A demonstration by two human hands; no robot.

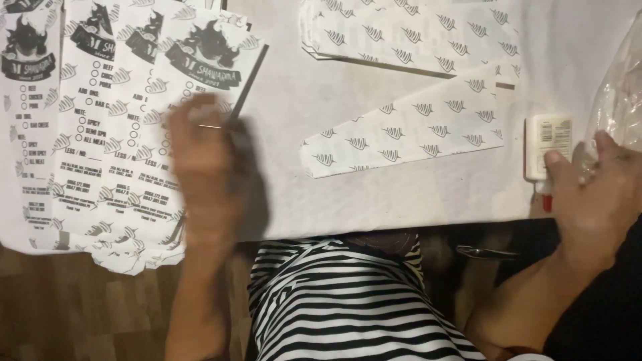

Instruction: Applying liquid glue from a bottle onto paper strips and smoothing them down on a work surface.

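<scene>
Left hand [204, 167]: blurred with motion, fingers curled together over the right edge of the fanned stack of printed sheets [100, 127]; whether they pinch a sheet or only press on it cannot be told. A thin dark strip [249, 83] runs up from the fingertips along that edge; its nature is unclear.

Right hand [592, 200]: far right of the stack, at the table's near edge, thumb and fingers closed around the red-tipped lower end of a white glue bottle [547, 144], which lies flat on the white table covering [401, 200]. A clear plastic bag [618, 100] lies touching that hand on its far side.

Work state, judged: two folded paper pieces with a leaf pattern, one [408, 130] right of the stack and one [414, 33] beyond it, appear already made up; the many flat sheets in the stack appear still to be done.

Obscured: the stack's left and top are cut off; the bag's contents are indistinct; a metal object [487, 252] shows dimly below the table edge, near the striped garment [348, 301].
</scene>
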